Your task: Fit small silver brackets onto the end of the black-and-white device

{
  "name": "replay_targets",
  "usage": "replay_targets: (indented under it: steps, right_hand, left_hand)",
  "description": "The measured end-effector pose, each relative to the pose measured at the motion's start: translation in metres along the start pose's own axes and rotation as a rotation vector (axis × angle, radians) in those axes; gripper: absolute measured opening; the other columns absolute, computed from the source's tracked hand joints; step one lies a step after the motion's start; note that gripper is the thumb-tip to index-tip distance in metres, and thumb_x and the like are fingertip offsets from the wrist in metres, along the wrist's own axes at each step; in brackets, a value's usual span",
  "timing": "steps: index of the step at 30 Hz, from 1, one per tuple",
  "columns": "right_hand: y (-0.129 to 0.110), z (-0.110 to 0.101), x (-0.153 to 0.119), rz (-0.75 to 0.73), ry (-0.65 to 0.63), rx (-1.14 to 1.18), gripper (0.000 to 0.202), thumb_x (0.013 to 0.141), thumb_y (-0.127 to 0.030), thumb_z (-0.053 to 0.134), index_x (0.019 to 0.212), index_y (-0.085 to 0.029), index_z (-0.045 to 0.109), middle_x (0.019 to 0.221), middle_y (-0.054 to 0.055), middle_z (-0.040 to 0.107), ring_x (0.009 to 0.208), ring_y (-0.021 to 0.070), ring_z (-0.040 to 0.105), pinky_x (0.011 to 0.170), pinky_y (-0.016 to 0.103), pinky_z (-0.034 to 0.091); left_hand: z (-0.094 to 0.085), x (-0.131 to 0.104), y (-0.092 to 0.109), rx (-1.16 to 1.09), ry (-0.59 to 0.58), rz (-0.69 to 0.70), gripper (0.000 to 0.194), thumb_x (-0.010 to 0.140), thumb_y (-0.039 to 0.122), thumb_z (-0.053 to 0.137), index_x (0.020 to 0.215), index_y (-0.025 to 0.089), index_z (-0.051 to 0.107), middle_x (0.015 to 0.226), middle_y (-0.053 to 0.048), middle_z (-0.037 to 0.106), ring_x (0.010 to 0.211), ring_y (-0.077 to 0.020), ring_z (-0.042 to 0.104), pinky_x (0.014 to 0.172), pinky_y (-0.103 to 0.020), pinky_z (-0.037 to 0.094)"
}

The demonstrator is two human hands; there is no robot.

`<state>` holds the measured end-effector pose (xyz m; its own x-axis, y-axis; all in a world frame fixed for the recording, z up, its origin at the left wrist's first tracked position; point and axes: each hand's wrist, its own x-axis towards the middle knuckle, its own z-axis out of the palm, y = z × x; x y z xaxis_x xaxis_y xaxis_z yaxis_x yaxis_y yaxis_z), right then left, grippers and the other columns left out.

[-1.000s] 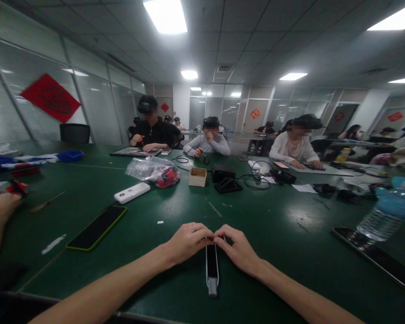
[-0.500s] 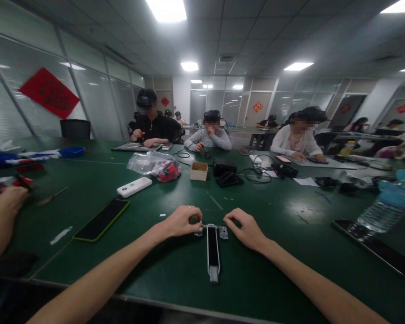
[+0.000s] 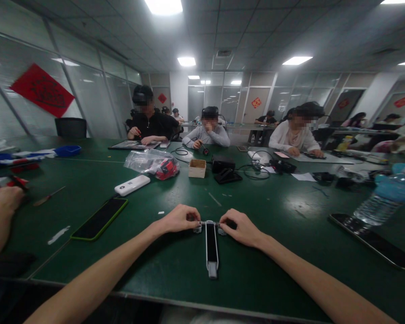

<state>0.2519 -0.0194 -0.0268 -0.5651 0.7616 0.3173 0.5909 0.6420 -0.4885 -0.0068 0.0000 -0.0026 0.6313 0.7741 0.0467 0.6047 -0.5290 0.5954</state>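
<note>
On green table point(image 3: 256, 279): slim bar point(image 3: 211, 245), white rim, black strip, near person's side.
Bar vs hands: far end sits btwn L hand point(image 3: 179, 219) & R hand point(image 3: 242, 228), 1 per side; rest runs toward person. Abt equally near, can't call 1 nearer.
Bar axis: long way near–far, slight slant; grey tip point(image 3: 212, 270) points back at person.
L fingers: look pinched on L grey part point(image 3: 197, 229), just L of bar's far end.
R fingers: look pinched on R grey part point(image 3: 222, 231), just R of same end.
Hands: apart, bar btwn.
Green-edged phone point(image 3: 99, 220): L of bar, well apart.
Box point(image 3: 197, 169): beyond bar, a bit L.
Co-worker's hand point(image 3: 6, 198): far L of bar.
</note>
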Motion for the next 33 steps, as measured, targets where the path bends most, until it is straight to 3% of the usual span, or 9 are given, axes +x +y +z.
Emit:
replay_targets:
  steps: [20, 27, 33]
  right_hand:
    - [-0.0007, -0.0012, -0.0002, 0.009, -0.019, 0.01, 0.015, 0.086, -0.029, 0.052, 0.086, -0.018, 0.062, 0.085, 0.004, 0.06, 0.076, 0.0148, 0.053, 0.068, 0.029, 0.045]
    - [0.0005, -0.0009, -0.0003, 0.018, -0.035, 0.01, 0.016, 0.087, -0.03, 0.051, 0.087, -0.018, 0.062, 0.086, 0.004, 0.06, 0.077, 0.0153, 0.054, 0.068, 0.03, 0.046]
    - [-0.0028, -0.0029, -0.0001, 0.015, -0.034, 0.017, 0.015, 0.086, -0.03, 0.052, 0.086, -0.018, 0.062, 0.086, 0.004, 0.06, 0.076, 0.0149, 0.053, 0.067, 0.029, 0.046]
  left_hand:
    - [-0.0008, -0.0006, 0.0048, -0.072, -0.01, -0.047, 0.019, 0.073, 0.033, 0.066, 0.084, 0.016, 0.065, 0.072, 0.002, 0.064, 0.065, -0.012, 0.058, 0.059, -0.018, 0.041]
    - [0.0017, 0.0006, 0.0011, -0.141, -0.017, -0.035, 0.018, 0.078, 0.031, 0.06, 0.085, 0.015, 0.064, 0.076, 0.0, 0.067, 0.068, -0.0128, 0.06, 0.063, -0.02, 0.043]
    - [-0.0013, 0.0, 0.0033, 0.028, -0.012, -0.044, 0.025, 0.079, 0.039, 0.061, 0.087, 0.017, 0.067, 0.074, 0.0, 0.066, 0.066, -0.0125, 0.058, 0.059, -0.019, 0.04]
